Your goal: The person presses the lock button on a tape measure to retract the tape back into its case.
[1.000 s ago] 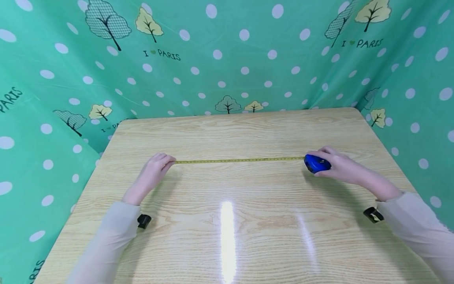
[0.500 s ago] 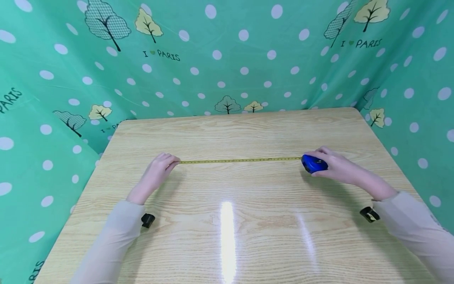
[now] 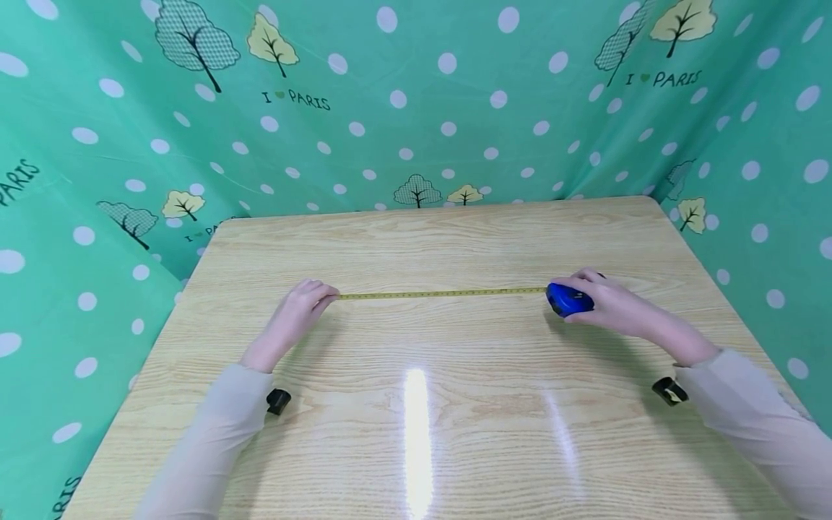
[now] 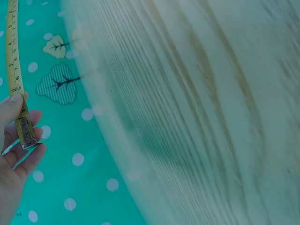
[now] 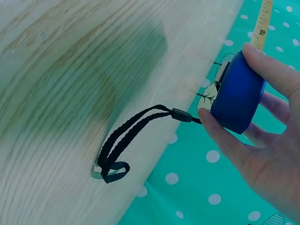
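A blue tape measure point(image 3: 569, 299) is gripped in my right hand point(image 3: 607, 303), thumb and fingers around its case. Its yellow blade point(image 3: 442, 293) stretches straight across to my left hand point(image 3: 299, 310), which pinches the free end between thumb and fingers. In the left wrist view the metal end hook point(image 4: 32, 144) shows just past the thumb, resting by the fingertips. A black wrist strap point(image 5: 136, 126) hangs from the case in the right wrist view. Both hands hold the tape above the table, their shadows falling on the wood.
The wood-grain table point(image 3: 481, 448) spreads beneath both hands, with bright light reflections near its front. A green dotted curtain point(image 3: 448, 108) printed with trees surrounds its back and sides. Black wrist cameras point(image 3: 669, 391) sit under both sleeves.
Both hands have moved toward each other, the left to the right and the right to the left. The stretch of blade out of the case has grown shorter.
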Demonstrator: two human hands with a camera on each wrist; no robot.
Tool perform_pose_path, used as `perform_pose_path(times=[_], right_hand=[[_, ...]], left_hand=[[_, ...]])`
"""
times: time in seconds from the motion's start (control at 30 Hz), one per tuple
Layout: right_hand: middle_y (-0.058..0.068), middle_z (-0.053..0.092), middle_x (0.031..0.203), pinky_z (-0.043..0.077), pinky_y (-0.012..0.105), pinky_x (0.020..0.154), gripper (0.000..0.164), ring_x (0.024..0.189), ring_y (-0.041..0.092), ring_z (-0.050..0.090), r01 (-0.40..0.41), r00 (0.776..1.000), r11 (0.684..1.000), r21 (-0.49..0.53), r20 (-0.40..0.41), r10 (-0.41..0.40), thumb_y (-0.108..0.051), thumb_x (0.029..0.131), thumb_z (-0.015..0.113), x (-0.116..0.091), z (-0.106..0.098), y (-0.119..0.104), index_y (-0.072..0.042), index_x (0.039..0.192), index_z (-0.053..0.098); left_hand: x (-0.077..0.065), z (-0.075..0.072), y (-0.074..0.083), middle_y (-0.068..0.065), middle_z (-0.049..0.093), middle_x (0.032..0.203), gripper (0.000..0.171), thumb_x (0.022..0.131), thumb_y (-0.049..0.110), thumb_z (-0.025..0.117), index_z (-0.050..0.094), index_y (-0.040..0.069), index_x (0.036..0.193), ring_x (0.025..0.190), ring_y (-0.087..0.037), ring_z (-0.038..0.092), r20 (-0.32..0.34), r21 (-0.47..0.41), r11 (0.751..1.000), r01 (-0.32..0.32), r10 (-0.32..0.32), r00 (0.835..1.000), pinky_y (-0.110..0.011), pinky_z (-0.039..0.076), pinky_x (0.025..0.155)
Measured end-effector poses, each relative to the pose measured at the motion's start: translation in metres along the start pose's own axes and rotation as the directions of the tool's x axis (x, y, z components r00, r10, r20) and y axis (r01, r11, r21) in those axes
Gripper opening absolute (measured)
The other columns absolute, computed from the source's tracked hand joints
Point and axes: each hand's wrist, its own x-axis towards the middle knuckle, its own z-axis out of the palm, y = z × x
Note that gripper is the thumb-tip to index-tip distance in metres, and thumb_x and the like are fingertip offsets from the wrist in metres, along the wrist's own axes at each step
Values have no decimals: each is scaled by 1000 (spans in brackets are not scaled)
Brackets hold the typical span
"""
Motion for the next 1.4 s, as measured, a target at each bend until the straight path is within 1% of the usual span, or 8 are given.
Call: perform_pose_path(times=[0.13,0.27,0.6,0.83,1.0,1.17,1.3,1.4], right_hand=[[20,43,112,50,47,74,59,95,37,52,6,1000,1000,13,15,-6,-16,78,69,5,2,-5,-2,129,42],[21,43,112,50,47,75,59,95,36,52,7,1000,1000,27,23,-8,-16,78,68,11,4,-11,-2,129,42],[20,44,111,50,46,75,60,95,36,52,17,1000,1000,21,17,-18,-17,78,69,18,6,-19,-2,129,42],[20,44,111,50,46,76,59,95,35,52,19,1000,1000,25,19,-19,-17,78,68,20,8,-25,-1,128,43],[21,44,112,49,47,77,59,97,37,51,16,1000,1000,26,24,-17,-18,79,68,22,10,-26,-1,129,42],[20,44,112,49,46,76,59,97,35,51,18,1000,1000,16,18,-19,-19,78,68,24,13,-26,-2,129,43],[18,44,111,50,45,76,60,96,33,52,14,1000,1000,12,21,-15,-19,78,69,26,15,-26,-3,129,43],[18,44,111,50,45,76,60,95,33,52,28,999,1000,11,17,-28,-19,78,69,27,16,-26,-2,129,43]], left_hand=[[6,5,5,-8,64,81,10,78,-1,63,65,0,88,77,-22,57,6,-24,999,-25,25,1000,-34,49,70],[12,10,10,-6,64,83,10,79,0,63,65,1,89,79,-20,57,13,-40,999,-34,34,999,-33,49,70],[23,19,21,-7,64,81,10,79,0,63,65,1,88,78,-20,57,-7,-63,995,-84,83,997,-32,49,70],[28,23,28,-6,63,81,9,81,1,62,65,0,89,78,-18,56,28,-64,995,-75,77,997,-29,49,70],[29,25,31,-5,63,82,11,80,-2,61,65,0,91,78,-18,56,46,-68,995,-69,72,996,-27,50,69],[29,27,32,-6,63,83,11,81,-1,60,64,0,92,79,-18,56,64,-64,996,-65,70,996,-28,49,71],[31,29,33,-7,63,84,12,83,-1,58,64,0,93,79,-18,56,66,-58,995,-76,80,995,-27,49,72],[32,30,35,-7,63,84,12,83,-1,58,64,-1,92,79,-18,56,62,-57,995,-83,87,994,-27,49,72]])
